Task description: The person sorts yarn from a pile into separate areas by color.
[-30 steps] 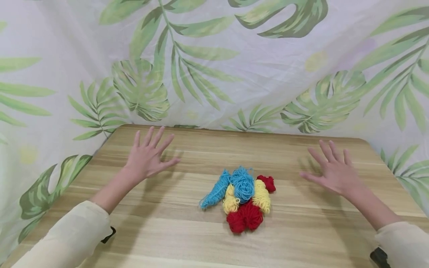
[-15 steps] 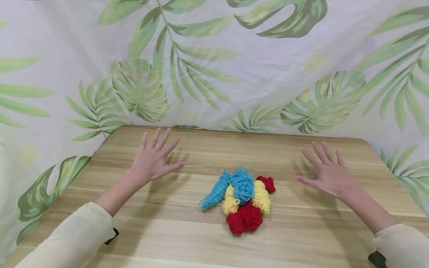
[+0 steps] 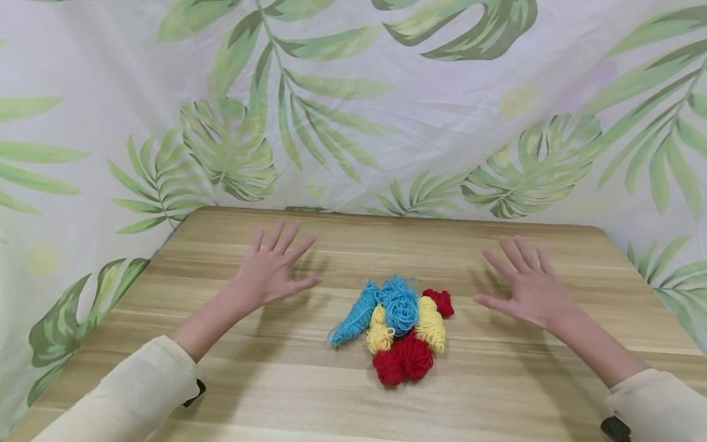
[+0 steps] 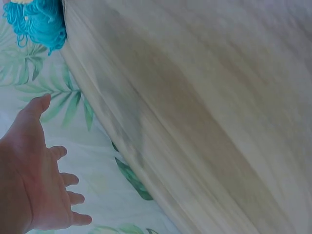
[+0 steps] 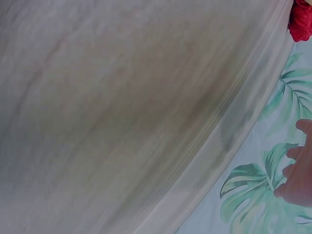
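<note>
A small pile of yarn lies on the wooden table. It has a long blue bundle (image 3: 355,316), a rounder blue ball (image 3: 400,305), two yellow bundles, the left one (image 3: 380,331) smaller than the right (image 3: 431,324), red yarn (image 3: 404,359) at the front and a small red piece (image 3: 439,302) at the back right. To the pile's left, my left hand (image 3: 267,274) hovers with fingers spread, holding nothing. On the other side my right hand (image 3: 529,288) is likewise spread and bare. Blue yarn (image 4: 36,24) shows in the left wrist view, red yarn (image 5: 301,20) in the right.
The wooden table (image 3: 265,393) reaches back to a hanging cloth (image 3: 342,123) printed with green leaves. Pale sleeves cover both forearms, and a dark strap (image 3: 194,393) shows beneath the left sleeve, another (image 3: 615,428) by the right one.
Both hands have drifted inward toward the yarn, the left one to the right and the right one to the left. The yarn pile has stayed in place.
</note>
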Action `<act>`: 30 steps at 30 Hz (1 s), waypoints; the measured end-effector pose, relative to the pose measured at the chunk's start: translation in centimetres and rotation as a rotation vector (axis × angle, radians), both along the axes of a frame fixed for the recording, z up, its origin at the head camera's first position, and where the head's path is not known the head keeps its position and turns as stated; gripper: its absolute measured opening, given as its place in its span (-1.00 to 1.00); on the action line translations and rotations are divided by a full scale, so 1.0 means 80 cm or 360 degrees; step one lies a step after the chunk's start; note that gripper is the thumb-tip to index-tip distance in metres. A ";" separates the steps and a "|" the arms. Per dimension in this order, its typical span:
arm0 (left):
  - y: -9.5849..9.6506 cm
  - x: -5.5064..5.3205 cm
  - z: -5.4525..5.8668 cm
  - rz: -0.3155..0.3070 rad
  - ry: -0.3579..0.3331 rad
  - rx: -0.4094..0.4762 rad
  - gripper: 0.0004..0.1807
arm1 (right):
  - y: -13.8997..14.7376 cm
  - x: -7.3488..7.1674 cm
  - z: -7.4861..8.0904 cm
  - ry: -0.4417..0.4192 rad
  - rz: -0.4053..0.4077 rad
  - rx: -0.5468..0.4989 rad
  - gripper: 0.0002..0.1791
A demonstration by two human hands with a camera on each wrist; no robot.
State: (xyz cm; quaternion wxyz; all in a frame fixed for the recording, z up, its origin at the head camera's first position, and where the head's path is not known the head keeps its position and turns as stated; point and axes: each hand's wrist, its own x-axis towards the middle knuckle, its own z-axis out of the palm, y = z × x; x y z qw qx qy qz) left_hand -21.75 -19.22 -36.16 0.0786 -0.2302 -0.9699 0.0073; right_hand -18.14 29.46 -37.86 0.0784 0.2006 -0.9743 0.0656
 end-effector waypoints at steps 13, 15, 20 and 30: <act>0.030 0.009 -0.002 -0.0115 -0.0050 0.0035 -0.07 | -0.023 0.008 0.000 -0.0010 0.0066 0.0027 0.01; 0.033 0.010 -0.002 -0.0132 -0.0063 0.0041 -0.07 | -0.026 0.010 0.001 -0.0013 0.0069 0.0031 -0.01; 0.041 0.009 -0.004 -0.0184 -0.0089 0.0037 -0.09 | -0.033 0.011 0.000 -0.0036 0.0087 0.0025 -0.03; 0.057 0.013 -0.005 -0.0279 -0.0145 0.0057 -0.12 | -0.039 0.009 -0.005 -0.0043 0.0130 0.0008 -0.06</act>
